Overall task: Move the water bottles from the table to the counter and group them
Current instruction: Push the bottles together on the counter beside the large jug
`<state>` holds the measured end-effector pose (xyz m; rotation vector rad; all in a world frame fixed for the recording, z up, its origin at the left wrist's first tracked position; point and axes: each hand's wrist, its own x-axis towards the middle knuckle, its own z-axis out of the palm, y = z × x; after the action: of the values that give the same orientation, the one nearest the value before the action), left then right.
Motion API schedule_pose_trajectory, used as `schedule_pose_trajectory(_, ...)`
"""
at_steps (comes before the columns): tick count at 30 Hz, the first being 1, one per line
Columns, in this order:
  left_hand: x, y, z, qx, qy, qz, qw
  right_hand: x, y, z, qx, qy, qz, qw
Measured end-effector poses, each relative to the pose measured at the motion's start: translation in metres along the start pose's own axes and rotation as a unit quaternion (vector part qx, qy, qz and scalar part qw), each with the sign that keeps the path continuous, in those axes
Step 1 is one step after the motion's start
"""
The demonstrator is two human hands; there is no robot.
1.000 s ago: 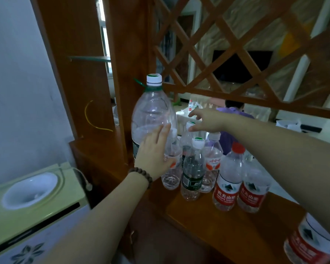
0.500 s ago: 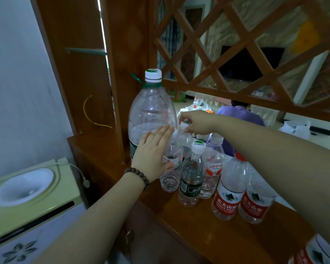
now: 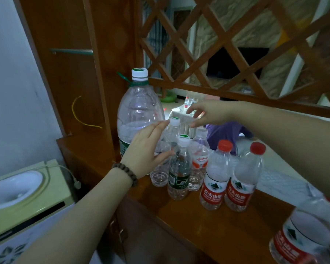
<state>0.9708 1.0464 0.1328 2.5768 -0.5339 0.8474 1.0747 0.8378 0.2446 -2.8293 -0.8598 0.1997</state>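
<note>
Several water bottles stand grouped on the wooden counter (image 3: 208,223). A big clear jug bottle (image 3: 139,111) with a white cap is at the left. Beside it are a small clear white-capped bottle (image 3: 174,121), a green-label bottle (image 3: 179,174), an orange-label bottle (image 3: 198,162) and two red-capped bottles (image 3: 214,180) (image 3: 243,180). My left hand (image 3: 143,153) rests spread against the small clear bottle's front. Just above that bottle's cap hovers my right hand (image 3: 211,113), fingers apart and empty. Another red-label bottle (image 3: 301,239) lies blurred at the bottom right.
A wooden lattice screen (image 3: 217,44) rises right behind the counter, with a wooden post at its left. A pale green water dispenser top (image 3: 23,189) sits low at the left. Behind the lattice is a person in purple (image 3: 225,132).
My right hand has let go of the small clear bottle's cap and lifted a little, fingers opening. My left hand's fingers spread slightly. The view has shifted closer.
</note>
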Motion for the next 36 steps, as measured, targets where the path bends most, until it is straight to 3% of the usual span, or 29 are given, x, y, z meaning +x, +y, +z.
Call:
schedule_pose_trajectory(2, 0.009, 0.01, 0.001, 0.003, -0.006, 0.031, 0.999, -0.009, 0.006, -0.002, -0.03, -0.032, 0.01, 0.999)
schedule_pose_trajectory(5, 0.02, 0.02, 0.007, 0.022, -0.076, 0.063, 0.995, -0.014, 0.013, 0.005, -0.069, -0.07, 0.033, 0.995)
schedule_pose_trajectory(10, 0.022, 0.024, 0.016, 0.023, -0.142, 0.045, 0.989, -0.005, 0.019, 0.019, -0.004, -0.068, 0.042, 0.997)
schedule_pose_trajectory(25, 0.02, 0.024, 0.02, 0.017, -0.115, 0.011, 0.993, 0.019, 0.019, 0.029, 0.004, -0.03, -0.055, 0.998)
schedule_pose_trajectory(31, 0.018, 0.027, 0.021, 0.02, -0.112, 0.014, 0.993, 0.009, 0.015, 0.027, -0.05, -0.023, -0.05, 0.997)
schedule_pose_trajectory(36, 0.03, 0.044, 0.013, 0.015, -0.054, 0.04, 0.998, -0.025, 0.021, 0.003, 0.0, -0.016, -0.033, 0.999)
